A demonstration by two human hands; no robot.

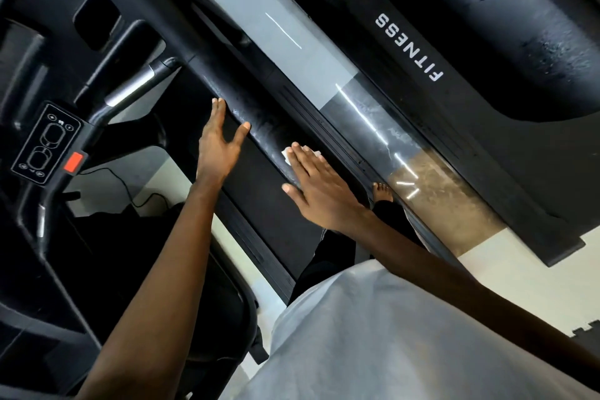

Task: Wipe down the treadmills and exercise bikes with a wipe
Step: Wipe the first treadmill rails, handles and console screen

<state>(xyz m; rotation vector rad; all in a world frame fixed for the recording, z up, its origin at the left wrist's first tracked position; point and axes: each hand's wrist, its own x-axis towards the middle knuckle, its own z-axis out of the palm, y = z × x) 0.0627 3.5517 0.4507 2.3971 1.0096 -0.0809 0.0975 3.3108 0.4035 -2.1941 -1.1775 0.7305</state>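
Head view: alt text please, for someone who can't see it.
The right hand presses a white wipe flat on a treadmill's black handrail, while the open left hand touches it farther along. A control panel with a red button sits left; a neighbouring treadmill marked FITNESS lies right.

White wipe (287, 154), mostly covered, flat on smeared side rail (257, 122) of black treadmill (259, 195)

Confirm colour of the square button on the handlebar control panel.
Red-orange button, at the edge of the black control panel; clearest in the head view.
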